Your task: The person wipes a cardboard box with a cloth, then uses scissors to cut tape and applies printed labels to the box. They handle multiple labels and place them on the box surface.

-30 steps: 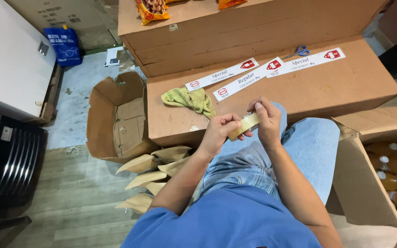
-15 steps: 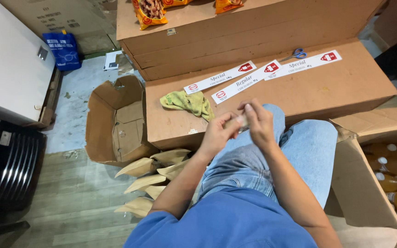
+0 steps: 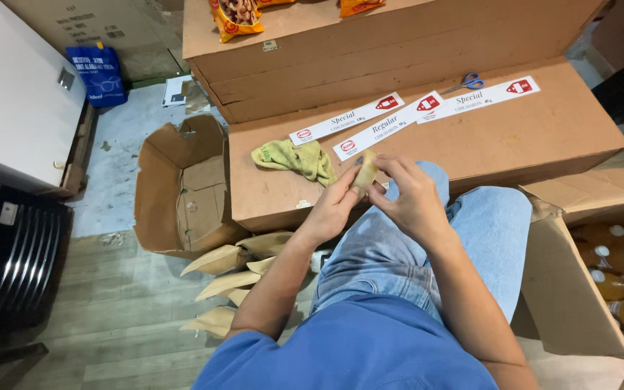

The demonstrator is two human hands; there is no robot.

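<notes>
My left hand (image 3: pixel 334 206) and my right hand (image 3: pixel 409 195) meet over my knee, both gripping a small yellowish roll of clear tape (image 3: pixel 365 173). The left fingers pinch its lower left side, and the right fingers curl over its right edge. Just beyond the roll, on the brown cardboard box top (image 3: pixel 514 137), lie three white paper label strips (image 3: pixel 348 119) with red tags, a crumpled green cloth (image 3: pixel 294 157) and blue-handled scissors (image 3: pixel 469 81).
An open empty carton (image 3: pixel 182 184) stands on the floor at left, with tan paper pouches (image 3: pixel 236 278) below it. A box of orange bottles (image 3: pixel 619 271) is at right. Snack bags (image 3: pixel 236 16) sit on the upper box. White cabinet (image 3: pixel 16 94) at far left.
The tape roll has turned in my hands and shifted left and up toward the box edge. My right hand now closes over it from the right.
</notes>
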